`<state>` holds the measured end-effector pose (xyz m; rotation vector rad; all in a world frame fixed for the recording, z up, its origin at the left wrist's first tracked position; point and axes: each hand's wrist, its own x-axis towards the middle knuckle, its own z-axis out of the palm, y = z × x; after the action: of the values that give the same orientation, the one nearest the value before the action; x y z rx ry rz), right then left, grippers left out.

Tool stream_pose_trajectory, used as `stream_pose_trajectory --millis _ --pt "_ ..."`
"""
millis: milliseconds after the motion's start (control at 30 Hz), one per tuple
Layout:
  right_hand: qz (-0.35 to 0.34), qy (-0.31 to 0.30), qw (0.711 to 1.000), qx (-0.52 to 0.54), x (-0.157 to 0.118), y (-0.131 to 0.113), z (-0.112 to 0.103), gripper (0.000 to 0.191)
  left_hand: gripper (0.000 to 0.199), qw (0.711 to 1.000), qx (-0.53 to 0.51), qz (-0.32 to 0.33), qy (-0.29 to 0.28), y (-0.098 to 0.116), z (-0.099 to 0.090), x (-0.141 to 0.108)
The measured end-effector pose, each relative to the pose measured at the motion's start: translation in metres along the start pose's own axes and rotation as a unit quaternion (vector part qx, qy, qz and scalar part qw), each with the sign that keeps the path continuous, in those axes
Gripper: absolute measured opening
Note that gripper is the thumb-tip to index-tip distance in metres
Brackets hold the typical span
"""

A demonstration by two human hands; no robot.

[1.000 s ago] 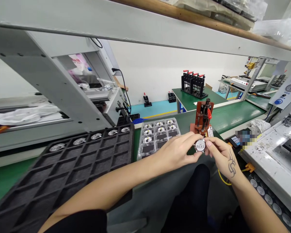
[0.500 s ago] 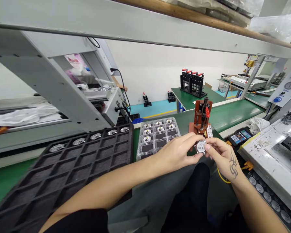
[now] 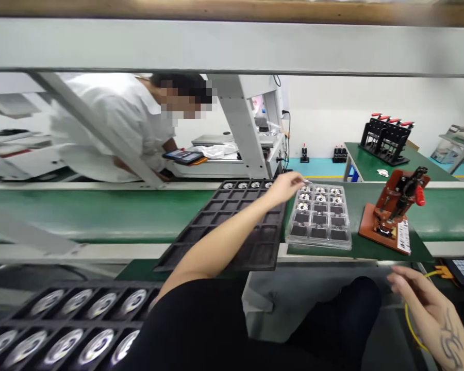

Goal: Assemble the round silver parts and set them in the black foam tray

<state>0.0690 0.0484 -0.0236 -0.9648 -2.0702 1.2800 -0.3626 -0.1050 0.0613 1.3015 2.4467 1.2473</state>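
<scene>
My left hand (image 3: 286, 186) reaches across to the far edge of the trays, above the gap between the black tray (image 3: 272, 252) and the clear plastic tray (image 3: 290, 238). Its fingertips are pinched together with a thin pale edge showing beyond them; what this belongs to is hidden. My right hand (image 3: 425, 299) hangs low at the right, in front of the bench edge, fingers loosely apart and nothing in them. Round metal watch parts (image 3: 320, 199) fill several far cells of the clear tray. More round parts (image 3: 243, 185) lie in the black tray's far row.
An orange-brown press fixture (image 3: 386, 214) with a red-tipped lever stands right of the clear tray. Another black tray (image 3: 73, 327) of shiny round parts sits low at left. A co-worker in white (image 3: 116, 118) leans beyond the green bench (image 3: 81, 211). A grey beam (image 3: 216, 46) crosses overhead.
My hands were together on a round metal watch part in front of the press fixture. They have parted: the left moved to the far tray edge, the right let go. The view turned left.
</scene>
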Motion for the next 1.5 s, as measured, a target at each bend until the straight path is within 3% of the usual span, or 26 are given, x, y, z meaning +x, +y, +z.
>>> stream_pose_trajectory --millis 100,200,267,433,533,667,800,967,1133,1233,1300,1400,1500 --pt "0.073 0.007 0.997 -0.003 -0.008 0.032 -0.012 0.062 0.014 0.992 0.082 -0.068 0.064 -0.061 -0.064 0.011" --pt "0.115 0.010 0.993 -0.004 -0.013 0.046 -0.017 0.064 0.021 0.982 0.133 -0.115 0.070 -0.106 -0.091 0.006" --pt "0.126 0.017 0.992 -0.010 -0.013 0.043 -0.015 0.065 0.022 0.979 0.152 -0.121 0.054 -0.125 -0.086 0.003" --pt "0.117 0.013 0.993 -0.019 -0.012 0.029 -0.008 0.069 0.017 0.982 0.171 -0.077 -0.005 -0.142 -0.039 0.008" --pt "0.122 -0.004 0.992 -0.005 -0.018 0.044 -0.013 0.066 0.025 0.980 0.187 -0.062 -0.038 -0.142 -0.023 0.010" --pt "0.151 0.017 0.988 -0.004 -0.037 0.078 -0.028 0.067 0.032 0.976 0.201 -0.049 -0.069 -0.132 -0.017 0.013" --pt "0.168 0.020 0.986 -0.011 -0.050 0.085 -0.037 0.068 0.024 0.974 0.210 -0.025 -0.084 -0.110 0.004 0.017" --pt "0.163 -0.012 0.986 -0.007 -0.052 0.060 -0.036 0.064 0.027 0.967 0.221 -0.022 -0.127 -0.083 0.044 0.017" --pt "0.144 0.017 0.989 -0.012 -0.065 0.043 -0.033 0.068 0.028 0.969 0.212 0.025 -0.129 -0.047 0.052 0.014" --pt "0.111 0.049 0.992 -0.026 -0.069 0.030 -0.034 0.061 0.015 0.971 0.163 0.121 -0.125 0.003 0.064 0.007" --pt "0.062 0.064 0.996 -0.020 -0.065 0.014 -0.035 0.053 0.008 0.958 0.075 0.242 -0.134 0.049 0.083 -0.002" --pt "-0.017 0.077 0.997 0.008 -0.052 -0.016 -0.038 0.046 0.016 0.883 -0.086 0.439 -0.143 0.121 0.122 -0.023" --pt "-0.088 0.111 0.989 0.051 -0.038 -0.041 -0.048 0.050 0.023 0.799 -0.151 0.559 -0.163 0.179 0.160 -0.044"
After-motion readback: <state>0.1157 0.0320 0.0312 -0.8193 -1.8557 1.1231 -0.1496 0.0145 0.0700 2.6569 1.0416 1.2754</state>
